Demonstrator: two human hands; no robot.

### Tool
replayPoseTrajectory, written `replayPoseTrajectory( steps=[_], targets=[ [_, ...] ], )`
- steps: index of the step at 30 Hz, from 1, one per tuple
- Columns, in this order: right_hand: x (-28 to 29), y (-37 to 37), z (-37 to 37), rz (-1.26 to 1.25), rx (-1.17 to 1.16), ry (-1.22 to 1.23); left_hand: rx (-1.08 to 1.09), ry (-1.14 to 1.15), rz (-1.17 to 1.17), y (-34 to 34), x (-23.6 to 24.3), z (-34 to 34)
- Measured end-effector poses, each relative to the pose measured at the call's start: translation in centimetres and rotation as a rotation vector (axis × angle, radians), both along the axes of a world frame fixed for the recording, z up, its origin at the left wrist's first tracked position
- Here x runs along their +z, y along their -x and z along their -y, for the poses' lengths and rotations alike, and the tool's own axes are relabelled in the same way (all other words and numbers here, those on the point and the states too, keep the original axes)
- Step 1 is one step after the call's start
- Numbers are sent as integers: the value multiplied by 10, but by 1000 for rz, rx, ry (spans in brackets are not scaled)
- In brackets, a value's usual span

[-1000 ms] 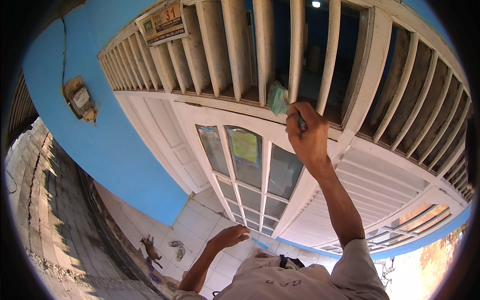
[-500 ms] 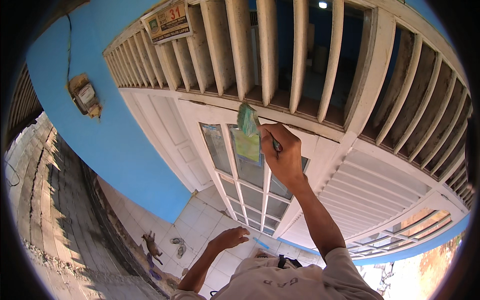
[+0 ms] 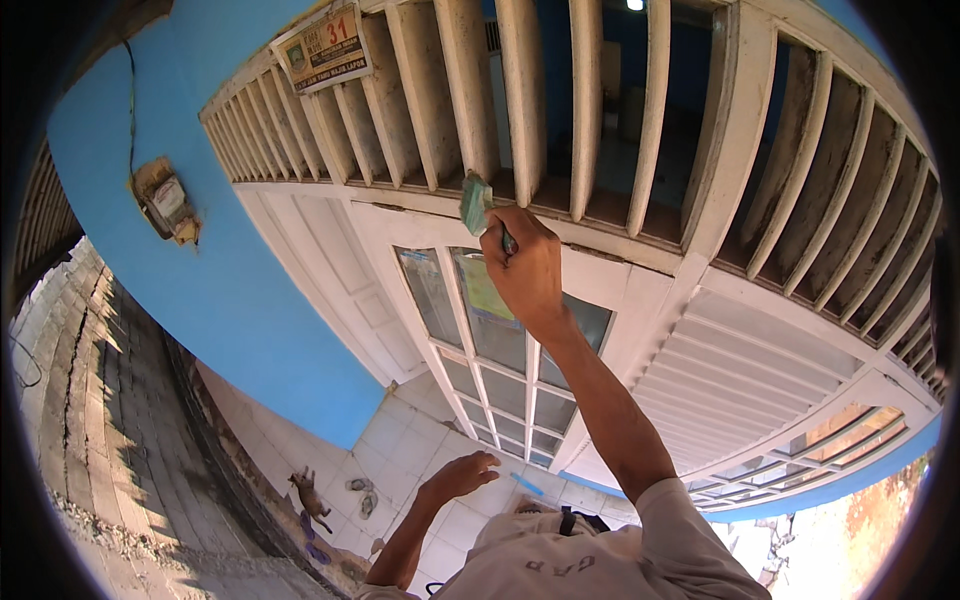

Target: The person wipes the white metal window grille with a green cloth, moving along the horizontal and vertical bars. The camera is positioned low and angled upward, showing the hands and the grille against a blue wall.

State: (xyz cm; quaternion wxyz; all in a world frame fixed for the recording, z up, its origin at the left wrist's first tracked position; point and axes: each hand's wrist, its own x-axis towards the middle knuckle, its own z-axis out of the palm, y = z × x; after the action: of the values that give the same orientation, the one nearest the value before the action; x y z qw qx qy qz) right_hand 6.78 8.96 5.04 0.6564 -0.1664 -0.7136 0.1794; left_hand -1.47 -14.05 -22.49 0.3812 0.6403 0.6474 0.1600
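Note:
My right hand (image 3: 522, 260) grips the handle of a brush with a pale green head (image 3: 475, 203), raised against the lower rail at the foot of a cream slatted vent (image 3: 521, 100). Below the vent is a white door (image 3: 440, 300) with glass panes, one with a yellow-green sheet (image 3: 485, 290) on it. My left hand (image 3: 460, 475) hangs low in front of the door, empty, with fingers loosely bent and apart.
A blue wall (image 3: 200, 320) at the left carries a meter box (image 3: 165, 205) and wire. A printed sign (image 3: 320, 50) hangs on the vent. A white louvred panel (image 3: 740, 370) is at right. Below are white tiles (image 3: 390, 450), an animal, probably a cat (image 3: 310, 500), and footwear (image 3: 362, 495).
My right hand and the brush moved left and down along the vent's lower rail, then rose slightly to the foot of a slat. My left hand stays low, nearly still.

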Motion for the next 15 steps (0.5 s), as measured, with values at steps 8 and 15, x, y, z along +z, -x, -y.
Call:
replayPoseTrajectory(
  steps=[8, 15],
  targets=[
    [36, -116, 18, 38, -231, -3, 66, 83, 26, 18, -33, 36],
    [94, -122, -21, -94, -286, -95, 48, 45, 30, 23, -25, 13]
  ],
)
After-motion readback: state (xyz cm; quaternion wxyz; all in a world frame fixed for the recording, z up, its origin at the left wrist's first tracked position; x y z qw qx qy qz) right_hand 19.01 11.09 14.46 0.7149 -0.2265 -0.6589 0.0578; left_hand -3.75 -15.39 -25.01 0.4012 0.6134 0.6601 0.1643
